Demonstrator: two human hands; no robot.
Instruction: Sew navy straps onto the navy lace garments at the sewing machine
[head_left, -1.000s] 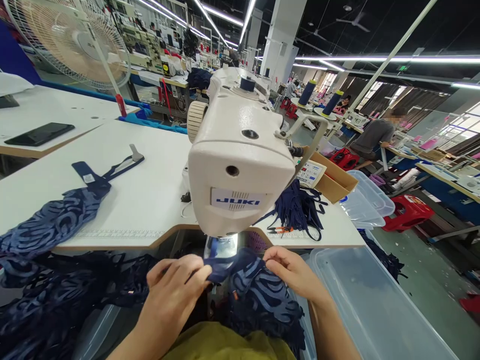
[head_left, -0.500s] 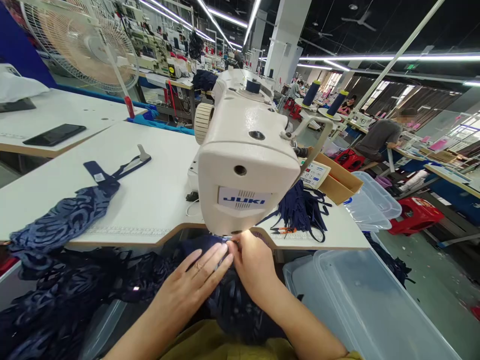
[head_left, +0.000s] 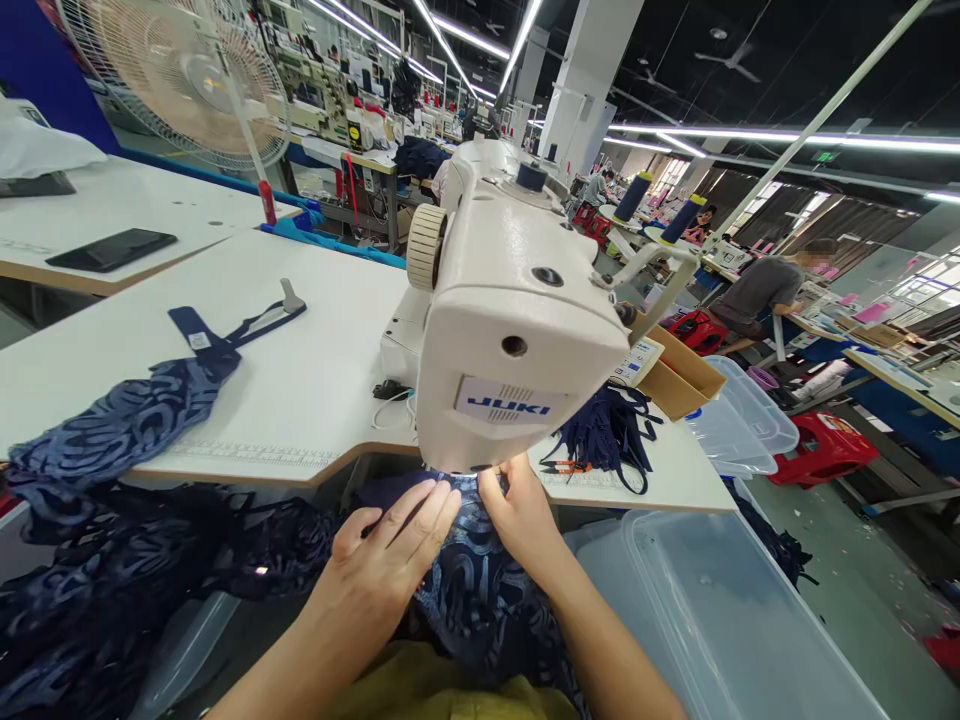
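Fabric (head_left: pixel 476 585) with swirling light-blue bands on navy hangs in soft folds at near centre, its upper end beneath the smooth, blocky sewing-machine head (head_left: pixel 517 345). The left hand (head_left: pixel 394 550) lies flattened over it, fingers extended and close together; the right hand (head_left: pixel 525 515) touches its right side, fingertips partly hidden, so I cannot tell whether they pinch. At left on the hard white tabletop (head_left: pixel 322 360), a crumpled patterned garment (head_left: pixel 124 415) sprawls; at right, thin navy straps (head_left: pixel 607 430) tangle.

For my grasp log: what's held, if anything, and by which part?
Navy patterned fabric, near its far edge under the sewing machine: left hand lies flat on it; whether right hand pinches is unclear.
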